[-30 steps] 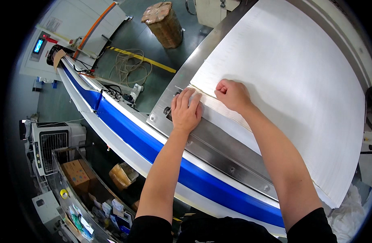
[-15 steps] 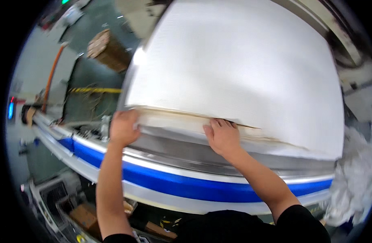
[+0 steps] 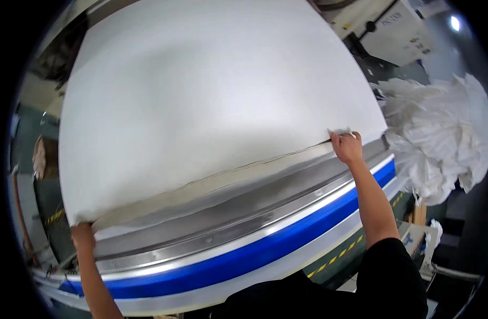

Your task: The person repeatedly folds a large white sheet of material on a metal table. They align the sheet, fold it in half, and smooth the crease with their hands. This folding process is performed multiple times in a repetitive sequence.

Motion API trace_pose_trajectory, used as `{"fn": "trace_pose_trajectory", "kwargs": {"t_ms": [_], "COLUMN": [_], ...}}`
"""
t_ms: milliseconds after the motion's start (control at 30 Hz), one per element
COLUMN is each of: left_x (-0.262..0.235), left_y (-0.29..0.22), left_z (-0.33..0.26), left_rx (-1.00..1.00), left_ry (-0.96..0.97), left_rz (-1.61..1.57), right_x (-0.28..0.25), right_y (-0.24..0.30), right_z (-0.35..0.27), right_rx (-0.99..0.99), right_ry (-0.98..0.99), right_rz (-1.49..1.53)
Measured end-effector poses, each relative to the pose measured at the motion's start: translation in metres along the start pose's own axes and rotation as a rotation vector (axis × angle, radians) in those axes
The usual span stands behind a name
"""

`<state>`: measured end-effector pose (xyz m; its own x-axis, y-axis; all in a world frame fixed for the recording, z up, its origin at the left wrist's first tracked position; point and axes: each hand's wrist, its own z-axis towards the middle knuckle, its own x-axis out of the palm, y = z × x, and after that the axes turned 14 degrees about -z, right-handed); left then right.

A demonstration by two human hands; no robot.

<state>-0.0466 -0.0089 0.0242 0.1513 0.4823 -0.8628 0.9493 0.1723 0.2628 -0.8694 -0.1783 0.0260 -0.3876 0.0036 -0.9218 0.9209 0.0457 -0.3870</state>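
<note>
A large white cloth sheet (image 3: 212, 95) lies spread over a wide machine bed. My left hand (image 3: 82, 235) grips its near left corner at the lower left of the view. My right hand (image 3: 346, 146) pinches the near right corner of the same sheet. The near hem runs as a taut line between both hands, just above the metal front plate (image 3: 222, 210) of the machine.
A blue and white curved rail (image 3: 265, 250) edges the machine in front of me. A heap of crumpled white cloth (image 3: 440, 133) sits at the right. A grey control cabinet (image 3: 398, 26) stands at the upper right. Yellow-black floor tape (image 3: 350, 250) shows below the rail.
My hands have slid apart along the hem, from near the middle out to the two corners. My view has swung right, bringing the cloth heap in.
</note>
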Motion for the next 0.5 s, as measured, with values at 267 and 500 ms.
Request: {"fn": "trace_pose_trajectory", "kwargs": {"t_ms": [267,500], "left_x": [0.036,0.031], "left_y": [0.026,0.024], "left_z": [0.005,0.003], "left_rx": [-0.177,-0.216], "left_ry": [-0.148,-0.082], "left_rz": [-0.058,-0.059], "right_x": [0.037,0.087], "right_y": [-0.149,-0.234], "right_z": [0.045,0.058], "right_rx": [0.047,-0.023], "right_ry": [0.412,0.485], "right_rz": [-0.210,-0.322]}}
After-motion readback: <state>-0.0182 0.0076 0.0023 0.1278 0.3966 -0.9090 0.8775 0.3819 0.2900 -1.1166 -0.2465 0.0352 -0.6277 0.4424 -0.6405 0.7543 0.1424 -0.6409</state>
